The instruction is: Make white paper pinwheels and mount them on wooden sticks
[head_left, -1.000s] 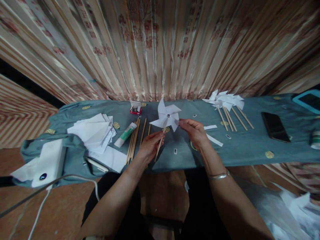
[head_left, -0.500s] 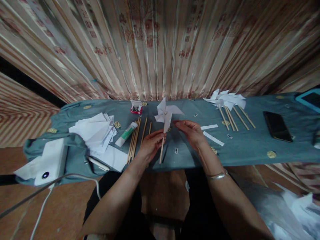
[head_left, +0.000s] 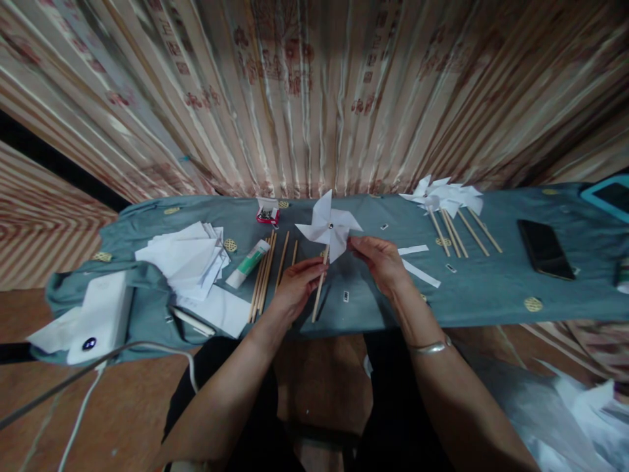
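- The left hand (head_left: 296,286) holds the stick (head_left: 318,298) of a white paper pinwheel (head_left: 337,243) in a narrow grip, just below the blades (head_left: 322,211)
- From that grip the blades lie forward and slightly right; the stick's long axis runs forward, leaning a little right, over the cloth-covered tabletop (head_left: 484,288)
- The right hand (head_left: 384,263) is nearer the blades' right side, fingertips (head_left: 356,242) bunched beside it; whether they touch, I cannot tell
- Half a second earlier the blades stood turned otherwise; now they spread more openly around the pin (head_left: 331,225)

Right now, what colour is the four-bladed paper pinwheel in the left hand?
The paper pinwheel is plain white, best seen in the head view.
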Available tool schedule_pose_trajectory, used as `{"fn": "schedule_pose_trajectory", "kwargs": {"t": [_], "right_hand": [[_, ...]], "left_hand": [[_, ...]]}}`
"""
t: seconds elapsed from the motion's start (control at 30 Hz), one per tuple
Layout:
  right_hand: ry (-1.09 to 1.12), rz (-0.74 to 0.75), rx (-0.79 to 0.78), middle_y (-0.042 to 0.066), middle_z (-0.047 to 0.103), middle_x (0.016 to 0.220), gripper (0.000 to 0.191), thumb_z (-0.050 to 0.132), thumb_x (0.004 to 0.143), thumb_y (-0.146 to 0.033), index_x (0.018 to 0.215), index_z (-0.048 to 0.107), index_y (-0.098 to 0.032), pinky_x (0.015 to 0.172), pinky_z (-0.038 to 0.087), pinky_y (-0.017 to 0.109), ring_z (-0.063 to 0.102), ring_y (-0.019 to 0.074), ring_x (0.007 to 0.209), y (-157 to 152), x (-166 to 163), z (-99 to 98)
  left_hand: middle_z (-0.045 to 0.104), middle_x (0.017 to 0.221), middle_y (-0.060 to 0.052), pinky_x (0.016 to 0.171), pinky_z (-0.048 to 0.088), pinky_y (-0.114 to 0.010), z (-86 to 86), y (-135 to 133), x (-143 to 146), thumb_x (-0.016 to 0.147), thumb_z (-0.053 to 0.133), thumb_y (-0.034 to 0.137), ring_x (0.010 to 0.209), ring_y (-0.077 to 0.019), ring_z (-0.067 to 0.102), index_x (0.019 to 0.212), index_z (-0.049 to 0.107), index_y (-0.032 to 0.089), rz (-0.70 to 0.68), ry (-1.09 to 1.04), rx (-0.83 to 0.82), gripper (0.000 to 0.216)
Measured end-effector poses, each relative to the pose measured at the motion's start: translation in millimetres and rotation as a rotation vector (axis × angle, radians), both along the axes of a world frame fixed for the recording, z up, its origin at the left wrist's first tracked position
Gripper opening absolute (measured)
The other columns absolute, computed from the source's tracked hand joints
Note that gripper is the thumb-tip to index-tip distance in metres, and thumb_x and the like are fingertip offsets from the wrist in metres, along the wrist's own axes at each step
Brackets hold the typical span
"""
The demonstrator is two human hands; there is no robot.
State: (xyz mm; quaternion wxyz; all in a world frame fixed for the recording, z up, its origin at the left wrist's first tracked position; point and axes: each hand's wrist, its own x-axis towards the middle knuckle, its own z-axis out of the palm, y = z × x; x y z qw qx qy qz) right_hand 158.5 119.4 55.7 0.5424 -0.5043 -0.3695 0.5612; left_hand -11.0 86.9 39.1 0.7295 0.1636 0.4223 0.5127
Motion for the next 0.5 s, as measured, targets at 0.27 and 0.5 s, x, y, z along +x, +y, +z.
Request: {"fn": "schedule_pose_trajectory", "kwargs": {"t": [0.27, 0.5], "right_hand": [[0.026, 0.07, -0.008, -0.001, 0.076, 0.074, 0.036, 0.093, 0.042, -0.05, 0.063, 0.078, -0.025, 0.071, 0.05, 0.03, 0.062, 0.0149, 0.07, 1.5, -2.4, -9.7], [0.06, 0.099, -0.017, -0.002, 0.075, 0.071, 0.034, 0.093, 0.043, -0.048, 0.064, 0.078, -0.025, 0.077, 0.049, 0.03, 0.062, 0.0141, 0.07, -3.6, -9.1, -4.3]], "left_hand": [[0.074, 0.068, -0.002, 0.064, 0.05, -0.019, -1.8, -0.8, 0.6, 0.041, 0.096, 0.02, 0.063, -0.0083, 0.065, 0.076, 0.076, 0.012, -0.01, 0.003, 0.016, 0.041], [0.075, 0.071, -0.003, 0.07, 0.05, -0.023, -4.8, -0.7, 1.5, 0.04, 0.096, 0.017, 0.067, -0.0103, 0.067, 0.074, 0.075, 0.013, 0.005, 0.009, 0.002, 0.04]]}}
